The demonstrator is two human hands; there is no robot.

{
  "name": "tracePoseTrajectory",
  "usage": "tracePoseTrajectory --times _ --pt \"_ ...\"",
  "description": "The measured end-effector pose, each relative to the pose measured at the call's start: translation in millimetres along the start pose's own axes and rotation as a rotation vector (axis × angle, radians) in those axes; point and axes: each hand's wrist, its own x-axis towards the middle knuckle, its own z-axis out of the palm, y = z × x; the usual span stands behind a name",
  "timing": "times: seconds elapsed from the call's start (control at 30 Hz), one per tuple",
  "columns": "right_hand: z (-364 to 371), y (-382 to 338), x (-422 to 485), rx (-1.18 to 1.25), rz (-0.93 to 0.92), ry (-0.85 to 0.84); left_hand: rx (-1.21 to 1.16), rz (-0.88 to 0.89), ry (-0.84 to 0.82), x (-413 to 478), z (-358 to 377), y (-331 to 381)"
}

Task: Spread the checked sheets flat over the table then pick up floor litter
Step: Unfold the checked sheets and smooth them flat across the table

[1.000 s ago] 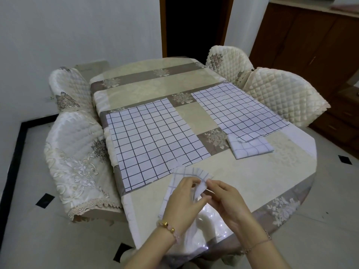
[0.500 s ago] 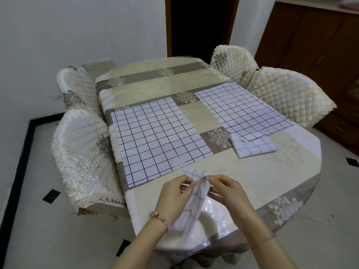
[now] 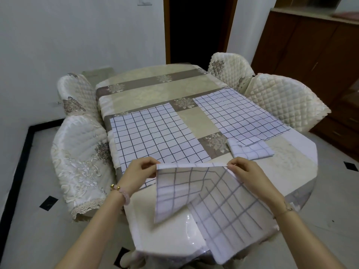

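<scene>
1. White checked held sheet [image 3: 213, 195], no longer a small bundle bunched between the hands: opens wide now, top edge pulled taut from hand to hand, one lower flap folded across its front.
2. Left hand [image 3: 138, 173] pinching the top left corner, right hand [image 3: 246, 175] pinching the top right corner; well apart now, nearly touching a moment ago.
3. Hangs below both hands, draping over the near end of the table [image 3: 287, 158] and past its edge.
4. Beyond the left hand, a left flat sheet [image 3: 155, 136] already spread; beyond the right hand, a right flat sheet [image 3: 239, 117], with a folded sheet [image 3: 250, 150] just past the fingertips, touching its near edge.
5. Probably means the third sheet is nearly unfolded: last flap to turn out, then a lay-down under the hands. Folded sheet and litter not yet dealt with; none to make out on the floor [image 3: 29, 230].
</scene>
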Motion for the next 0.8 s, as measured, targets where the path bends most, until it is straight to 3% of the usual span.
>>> tracePoseTrajectory --times 0.17,0.33,0.47,0.7,0.8 --pt "0 5 15 -0.103 -0.051 -0.079 -0.054 -0.014 0.043 15 -2 6" --pt "7 14 31 -0.134 0.011 -0.193 -0.131 -0.161 0.046 25 3 -4" --pt "16 26 46 -0.152 0.058 -0.196 -0.017 -0.198 0.101 35 12 -16" --pt "32 51 63 -0.246 0.097 -0.144 0.024 -0.480 -0.171 27 20 -54" --pt "33 63 66 -0.286 0.117 -0.130 0.177 -0.468 -0.218 15 19 -71"
